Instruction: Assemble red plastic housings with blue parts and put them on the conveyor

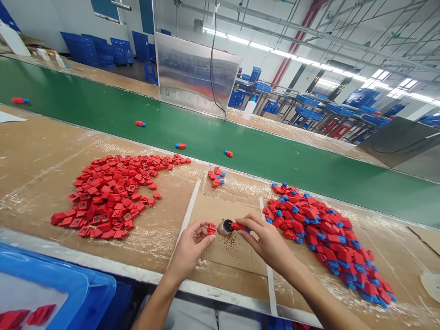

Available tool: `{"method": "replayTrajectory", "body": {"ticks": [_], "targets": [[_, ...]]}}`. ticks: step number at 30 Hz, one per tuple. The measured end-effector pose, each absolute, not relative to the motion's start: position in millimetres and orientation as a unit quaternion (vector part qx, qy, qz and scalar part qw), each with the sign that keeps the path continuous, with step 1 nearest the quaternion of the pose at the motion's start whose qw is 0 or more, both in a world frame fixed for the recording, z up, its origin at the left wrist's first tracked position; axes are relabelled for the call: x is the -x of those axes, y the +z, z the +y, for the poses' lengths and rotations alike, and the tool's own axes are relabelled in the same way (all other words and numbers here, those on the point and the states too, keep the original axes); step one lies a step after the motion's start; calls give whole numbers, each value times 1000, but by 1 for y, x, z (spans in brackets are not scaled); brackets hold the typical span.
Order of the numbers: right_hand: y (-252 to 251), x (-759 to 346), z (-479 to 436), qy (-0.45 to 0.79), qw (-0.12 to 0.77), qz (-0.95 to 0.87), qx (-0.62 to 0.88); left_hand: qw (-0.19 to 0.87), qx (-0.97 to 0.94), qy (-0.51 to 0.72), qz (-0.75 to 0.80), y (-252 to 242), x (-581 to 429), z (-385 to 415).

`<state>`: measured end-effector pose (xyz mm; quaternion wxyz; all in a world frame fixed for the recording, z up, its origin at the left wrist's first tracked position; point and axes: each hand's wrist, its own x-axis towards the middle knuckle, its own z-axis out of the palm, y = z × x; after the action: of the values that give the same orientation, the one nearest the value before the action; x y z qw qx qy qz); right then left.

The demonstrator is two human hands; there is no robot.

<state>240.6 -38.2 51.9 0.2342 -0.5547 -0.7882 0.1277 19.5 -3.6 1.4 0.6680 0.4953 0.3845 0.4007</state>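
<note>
My left hand pinches a small red plastic block between thumb and fingers, its hollow end facing me. In my right hand is a red and blue plastic piece, its red end touching or close to the mouth of a small round jar. The jar has a dark opening, and brown specks lie scattered around its base on a cardboard sheet. A heap of red blocks lies to the left. On the right spreads a pile of red and blue pieces.
Beyond the table runs a green conveyor belt carrying several red and blue pieces. A few more pieces lie behind the cardboard. Blue crates stand at the lower left. A metal panel and white bottle stand past the belt.
</note>
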Motion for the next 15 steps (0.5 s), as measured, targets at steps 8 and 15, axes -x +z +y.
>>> {"method": "replayTrajectory", "body": {"ticks": [8,15], "targets": [[66,-235,-39,148,271,-774,552,705,-492,387,334,2,-17,-9],[76,-216,-46,202,292,-775,523,726,-508,346,308,3,-16,-10]]}}
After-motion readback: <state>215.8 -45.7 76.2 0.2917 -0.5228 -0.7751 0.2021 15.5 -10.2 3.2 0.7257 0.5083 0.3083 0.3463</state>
